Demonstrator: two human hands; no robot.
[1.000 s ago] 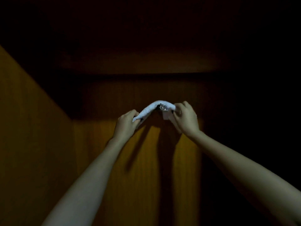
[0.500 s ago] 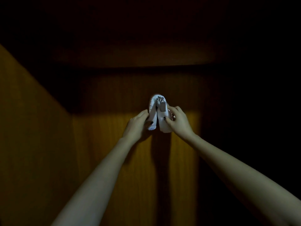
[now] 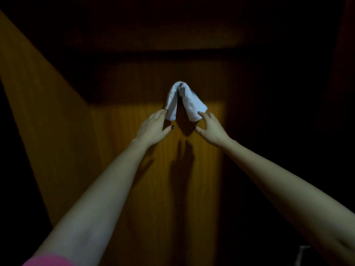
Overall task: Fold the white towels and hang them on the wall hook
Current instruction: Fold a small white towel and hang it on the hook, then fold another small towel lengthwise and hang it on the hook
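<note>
The left grip (image 3: 154,127), a bare hand just left of the frame's centre, is spread. Its fingers lie straight and close together, reaching up and to the right, and the thumb with its dark nail stands out to the side. The fingertips (image 3: 162,113) meet the outer edge of the left hanging end of the white towel (image 3: 194,107), and nothing is pinched.

The right grip (image 3: 212,130), just right of centre, is spread too, with the fingers fanned apart and the dark-nailed thumb pointing towards the left one. Its forefinger tip lies at the lower edge of the towel's right hanging end. Whether it touches the cloth cannot be told.

The folded towel is draped over the metal wall hook (image 3: 181,91) a little above the frame's centre. Its two ends fall apart like an upturned V, and the hook's small square body shows in the gap near the top. The hook sits on a wooden wall (image 3: 119,150) that is lit warm yellow below the towel and dark above.

Shadows of the two grips (image 3: 182,166) fall on the wood below them. Both bare forearms run down to the lower corners of the frame. A pink sleeve (image 3: 48,261) shows at the lower left edge. A second wooden panel (image 3: 38,93) slants along the left side. The rest of the frame is too dark to read.
</note>
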